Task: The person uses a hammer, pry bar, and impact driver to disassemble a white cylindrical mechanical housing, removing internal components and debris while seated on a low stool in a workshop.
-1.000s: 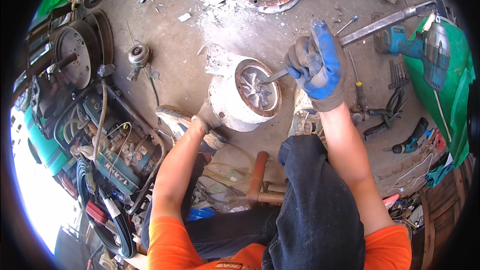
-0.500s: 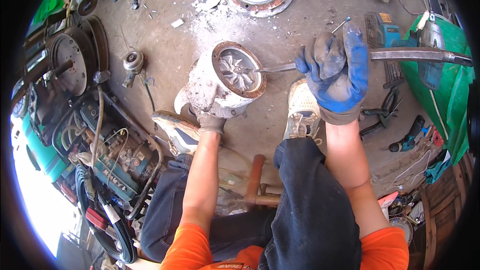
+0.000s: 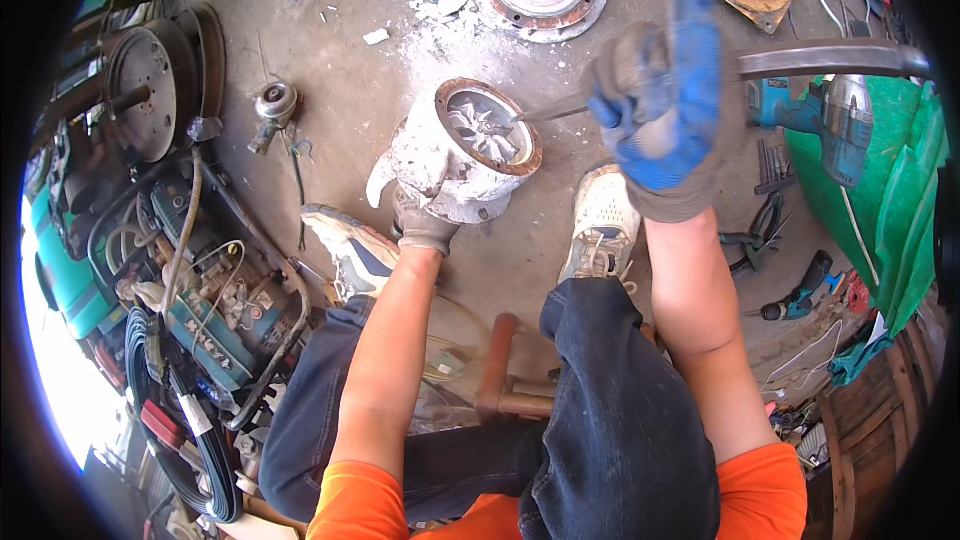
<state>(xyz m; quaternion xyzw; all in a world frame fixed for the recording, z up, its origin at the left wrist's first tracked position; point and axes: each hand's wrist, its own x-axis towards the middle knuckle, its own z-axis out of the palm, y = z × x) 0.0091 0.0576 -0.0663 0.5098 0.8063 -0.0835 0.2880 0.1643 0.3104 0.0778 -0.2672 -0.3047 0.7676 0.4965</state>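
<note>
1. Applying the metal bar (image 3: pixel 830 60) to the white housing (image 3: pixel 460 166) appears the current step.
2. Right grip (image 3: pixel 660 105) clasps the bar; left grip (image 3: pixel 426 224) holds the housing between 2 shoes (image 3: pixel 604 222).
3. Next move likely calls for steady housing support.

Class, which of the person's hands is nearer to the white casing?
Left. The left hand grips the white casing at its lower left; the right hand is apart, to its right, holding a metal bar.

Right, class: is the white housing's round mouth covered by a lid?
No, the bladed wheel shows plainly inside the white housing, framed by the rusty rim.
</note>
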